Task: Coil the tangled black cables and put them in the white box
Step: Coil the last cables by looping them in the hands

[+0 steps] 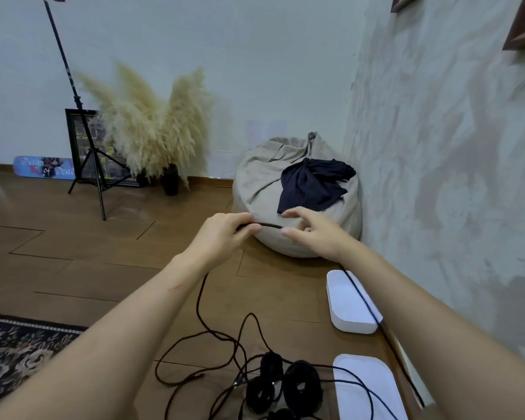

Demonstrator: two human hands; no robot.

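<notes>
My left hand (225, 233) grips a black cable (269, 225) that runs taut across to my right hand (311, 231). The right hand's thumb and fingers pinch the cable loosely, with the other fingers spread. From the left hand the cable hangs down to a tangle of loose black cable (222, 344) on the wooden floor. Another strand drops from under my right wrist across the white box (349, 304). Several coiled black cables (285, 386) lie on the floor below the tangle. A second white piece, perhaps the lid (367, 389), lies at the lower right.
A beige bean bag (264, 189) with a dark cloth (312, 186) stands just behind my hands against the right wall. A tripod stand (91, 165), pampas grass in vases (152, 125) and a framed picture stand at the back left. A patterned rug (19, 350) lies at lower left.
</notes>
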